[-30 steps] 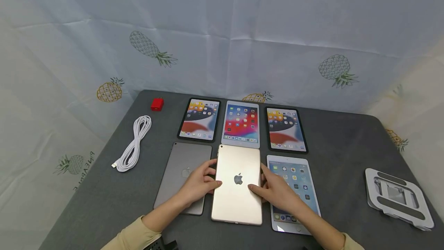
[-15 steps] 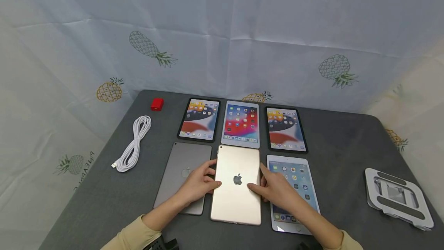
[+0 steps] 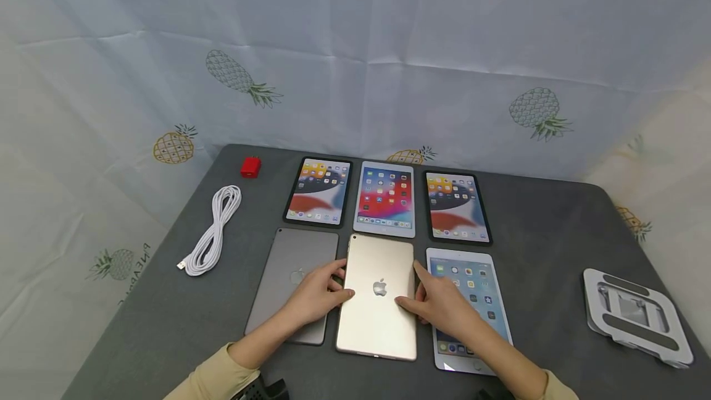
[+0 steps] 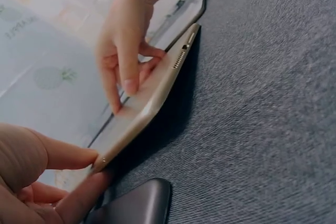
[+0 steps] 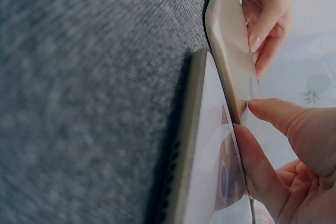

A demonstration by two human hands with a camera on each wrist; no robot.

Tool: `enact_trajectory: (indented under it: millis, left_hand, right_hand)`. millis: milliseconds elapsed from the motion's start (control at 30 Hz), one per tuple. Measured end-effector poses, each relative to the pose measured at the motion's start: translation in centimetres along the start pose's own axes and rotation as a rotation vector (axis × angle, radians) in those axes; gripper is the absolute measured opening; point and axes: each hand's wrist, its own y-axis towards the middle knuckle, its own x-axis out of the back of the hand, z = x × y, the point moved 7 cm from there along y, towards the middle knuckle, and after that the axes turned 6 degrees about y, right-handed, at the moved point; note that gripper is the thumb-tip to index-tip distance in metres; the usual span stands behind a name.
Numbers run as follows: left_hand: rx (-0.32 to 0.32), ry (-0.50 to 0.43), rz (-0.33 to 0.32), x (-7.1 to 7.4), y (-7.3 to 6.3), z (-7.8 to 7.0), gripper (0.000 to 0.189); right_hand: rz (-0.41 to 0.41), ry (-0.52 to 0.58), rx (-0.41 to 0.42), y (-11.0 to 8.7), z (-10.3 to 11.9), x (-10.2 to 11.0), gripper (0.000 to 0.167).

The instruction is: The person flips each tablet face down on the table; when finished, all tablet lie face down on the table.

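A gold tablet [image 3: 378, 320] lies back side up at the middle front of the table, a logo on its back. My left hand [image 3: 316, 294] pinches its left edge, thumb on top and fingers beneath; in the left wrist view a dark shadow shows under that tablet [image 4: 152, 95]. On the opposite edge, my right hand [image 3: 444, 304] grips with the thumb on the back and a finger at the side. Under the left hand is a grey tablet [image 3: 269, 301], back up. A white tablet [image 3: 500, 276] with a lit-looking screen lies partly below the right hand.
Behind stand in a row a black-framed tablet [image 3: 319, 193], a white one with a red screen [image 3: 385, 199] and another black-framed tablet [image 3: 458, 208]. A red charger block [image 3: 251, 167] and a coiled white cable [image 3: 213, 233] lie left. A folded stand [image 3: 636, 316] sits right.
The gold tablet has shifted slightly left and toward the person, with both hands still holding it. A thin gap now shows between it and the red-screen tablet. The other things lie as before.
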Motion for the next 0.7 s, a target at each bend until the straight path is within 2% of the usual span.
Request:
enact_trajectory:
  millis: [100,233,700]
  left_hand:
    - [-0.011,0.113,-0.026,0.3,0.0,-0.3,0.061]
    - [-0.034,0.203,-0.032,0.4,0.0,-0.8,0.06]
    - [-0.044,0.331,0.015,0.5,0.2,-2.0,0.06]
  right_hand:
    - [-0.001,0.006,0.003,0.0,-0.1,0.0,0.086]
    - [0.002,0.013,0.001,0.0,-0.1,0.0,0.087]
    - [0.004,0.004,-0.004,-0.1,-0.1,0.1,0.088]
